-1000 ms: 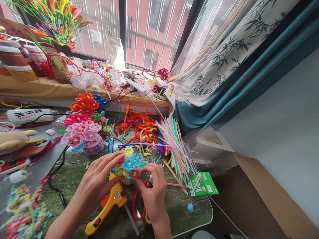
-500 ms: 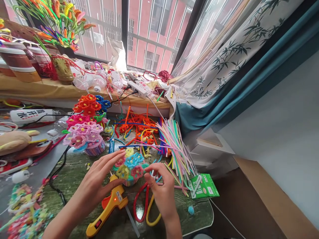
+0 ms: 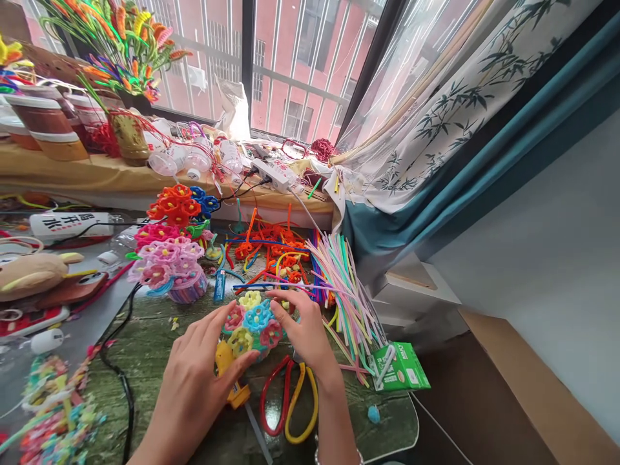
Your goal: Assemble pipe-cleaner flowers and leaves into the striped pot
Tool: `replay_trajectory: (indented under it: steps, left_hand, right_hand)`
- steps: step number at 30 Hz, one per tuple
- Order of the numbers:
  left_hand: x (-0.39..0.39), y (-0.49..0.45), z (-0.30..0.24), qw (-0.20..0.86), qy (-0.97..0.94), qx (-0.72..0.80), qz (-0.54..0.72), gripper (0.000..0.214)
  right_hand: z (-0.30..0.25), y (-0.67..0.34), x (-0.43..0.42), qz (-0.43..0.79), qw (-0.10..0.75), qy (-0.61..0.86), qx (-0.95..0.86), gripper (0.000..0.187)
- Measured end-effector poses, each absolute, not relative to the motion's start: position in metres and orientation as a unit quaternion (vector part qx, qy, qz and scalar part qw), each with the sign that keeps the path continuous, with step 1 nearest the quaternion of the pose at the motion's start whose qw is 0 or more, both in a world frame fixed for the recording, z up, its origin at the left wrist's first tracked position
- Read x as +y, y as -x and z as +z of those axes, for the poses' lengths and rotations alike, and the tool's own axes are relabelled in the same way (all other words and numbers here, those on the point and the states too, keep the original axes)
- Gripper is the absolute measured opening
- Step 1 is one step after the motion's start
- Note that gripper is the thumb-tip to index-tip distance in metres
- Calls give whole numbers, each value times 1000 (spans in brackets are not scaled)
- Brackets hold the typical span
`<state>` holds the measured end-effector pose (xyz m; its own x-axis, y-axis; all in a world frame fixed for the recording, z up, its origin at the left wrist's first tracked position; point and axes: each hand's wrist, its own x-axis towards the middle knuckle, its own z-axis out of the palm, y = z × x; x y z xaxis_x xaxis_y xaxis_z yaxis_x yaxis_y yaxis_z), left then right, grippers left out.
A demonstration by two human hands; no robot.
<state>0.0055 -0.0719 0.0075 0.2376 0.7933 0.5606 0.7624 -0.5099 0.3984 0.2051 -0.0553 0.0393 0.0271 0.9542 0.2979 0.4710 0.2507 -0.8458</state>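
Observation:
A small pot of pipe-cleaner flowers in blue, yellow and pink stands on the table between my hands. My left hand cups its left side, fingertips at the flowers and thumb across the front low down. From the right, my right hand curves its fingers round the blossoms. Both hands are closed about the pot. Partly hidden under my left hand lies a yellow glue gun, a glue stick poking out of its rear. Scissors with one red and one yellow handle lie beside my right wrist.
Finished flower pots stand behind on the left. A bundle of pastel pipe cleaners and a green packet lie right. Orange flower pieces are heaped behind. A black cable runs along the left; a blue lighter lies near.
My right hand has moved up and left from beside the pot onto its flowers. My left hand has shifted lower and closed round the pot, covering more of the glue gun.

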Motion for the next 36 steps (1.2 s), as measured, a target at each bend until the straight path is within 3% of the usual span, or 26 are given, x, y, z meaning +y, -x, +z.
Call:
replay_trajectory:
  steps: [14, 25, 36]
  left_hand:
    - [-29, 11, 11, 213, -836, 370, 346, 55]
    - [-9, 19, 31, 263, -868, 322, 270, 54]
    - [-23, 17, 23, 244, -846, 354, 316, 59]
  right_hand:
    - [20, -163, -85, 111, 551, 656, -503, 17]
    - [7, -133, -92, -3, 586, 701, -406, 20]
    - [-9, -167, -122, 136, 593, 666, -433, 25]
